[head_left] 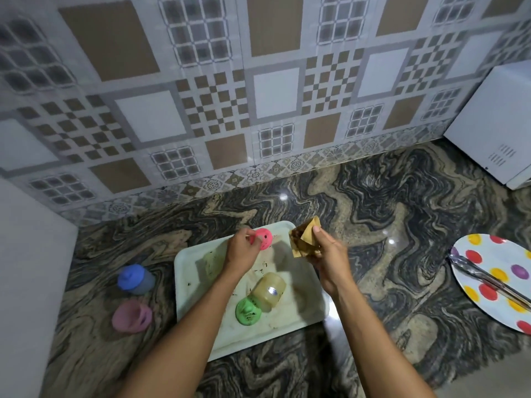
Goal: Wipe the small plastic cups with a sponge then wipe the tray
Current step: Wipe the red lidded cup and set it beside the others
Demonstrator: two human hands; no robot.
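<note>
Meanwhile, left hand (240, 248) pinches a pink cup (263, 239) over the tray's (188, 271) far edge; right hand (327, 255) grips a brown sponge (305, 236).

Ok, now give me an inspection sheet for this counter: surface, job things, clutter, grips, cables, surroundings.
Surface: swirled stone counter; white tray on it, stained with dark specks.
Job's things: green cup and beige cup on the tray; blue cup and pale pink cup on the counter left of it.
Clutter: spotted plate with tongs on it, right.
Grips: left hand pinches red-pink cup over the tray's far end; right hand holds tan sponge.
Cables: nothing seen.
Surroundings: tiled wall; white appliance far right.
</note>
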